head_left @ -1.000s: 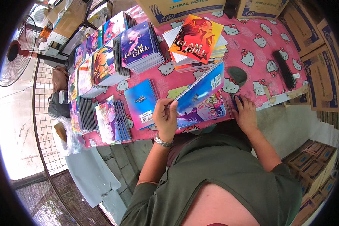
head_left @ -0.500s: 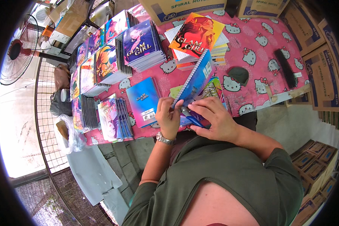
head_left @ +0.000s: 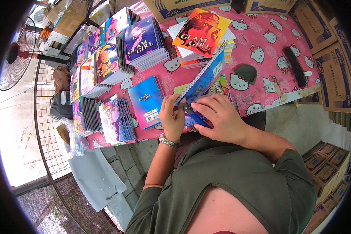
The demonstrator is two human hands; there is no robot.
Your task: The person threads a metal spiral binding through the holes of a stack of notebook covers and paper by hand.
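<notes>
Table (head_left: 263,72) under a pink cat-print cloth spans the upper middle of the view, with brown cardboard boxes (head_left: 334,80) along its far side and around its right end. Tall stacks of spiral notebooks (head_left: 146,45) crowd its left half, and a smaller, uneven pile topped by an orange-and-yellow notebook (head_left: 202,33) sits near the back. By the front edge a blue-and-pink notebook (head_left: 146,101) lies flat. Just right of it, the raised spiral notebook (head_left: 202,84) tilts above other colourful covers, its white coil slanting away to the upper right. The person's left hand (head_left: 172,119) pinches its lower corner at the coil's near end. The right hand (head_left: 222,119) is wrapped around a blue-handled tool (head_left: 200,120), whose head is close to that same end; whether it touches the wire cannot be told. Smallest is a metal wristwatch (head_left: 168,140) on the left wrist.
</notes>
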